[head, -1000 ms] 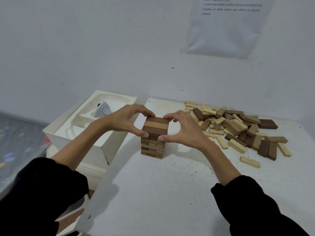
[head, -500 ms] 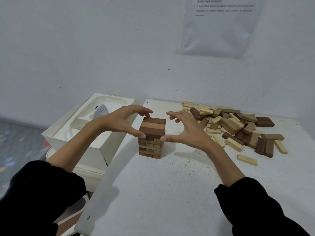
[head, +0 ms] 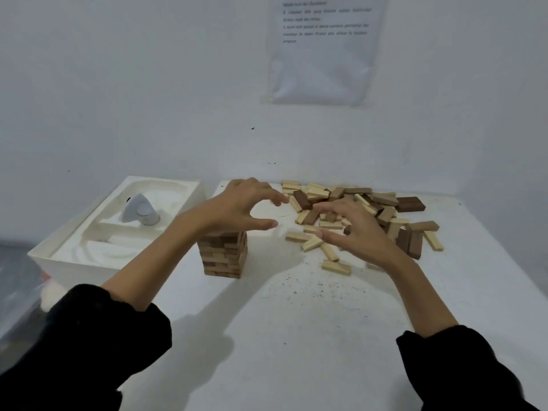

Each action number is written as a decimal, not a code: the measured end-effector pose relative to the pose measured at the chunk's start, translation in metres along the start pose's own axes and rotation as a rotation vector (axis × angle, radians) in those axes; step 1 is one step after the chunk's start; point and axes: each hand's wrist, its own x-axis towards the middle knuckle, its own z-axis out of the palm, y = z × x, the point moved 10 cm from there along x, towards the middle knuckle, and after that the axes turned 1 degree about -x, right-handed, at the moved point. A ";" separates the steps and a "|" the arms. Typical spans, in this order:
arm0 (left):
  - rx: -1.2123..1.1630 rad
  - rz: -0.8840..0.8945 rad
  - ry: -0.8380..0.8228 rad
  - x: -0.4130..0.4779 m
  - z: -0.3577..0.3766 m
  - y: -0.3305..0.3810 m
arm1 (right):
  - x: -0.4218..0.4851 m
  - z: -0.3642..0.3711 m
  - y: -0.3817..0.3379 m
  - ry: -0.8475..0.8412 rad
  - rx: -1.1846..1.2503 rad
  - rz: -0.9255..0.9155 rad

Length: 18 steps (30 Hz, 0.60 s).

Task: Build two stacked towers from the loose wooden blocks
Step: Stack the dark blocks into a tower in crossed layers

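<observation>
A short tower of light and dark wooden blocks (head: 224, 255) stands on the white table (head: 296, 336), left of centre. My left hand (head: 237, 207) hovers just above and behind its top, fingers spread and loosely bent, holding nothing; it hides the top layer. My right hand (head: 353, 226) is over the near edge of the loose block pile (head: 370, 209), fingers spread and curved downward, nothing visibly gripped. The pile of pale and dark blocks is scattered at the back right of the table.
An open white box (head: 89, 247) with a grey moulded object (head: 141, 210) inside sits left of the table, close to the tower. A printed sheet (head: 323, 48) hangs on the wall. A few single pale blocks (head: 336, 266) lie in front of the pile.
Both hands have let go of the tower's top layer and moved right and away; the right hand now reaches over the loose pile. The camera view has shifted.
</observation>
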 end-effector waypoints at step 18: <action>-0.180 -0.152 0.261 0.068 0.137 0.030 | -0.071 -0.035 0.121 0.481 -0.206 0.195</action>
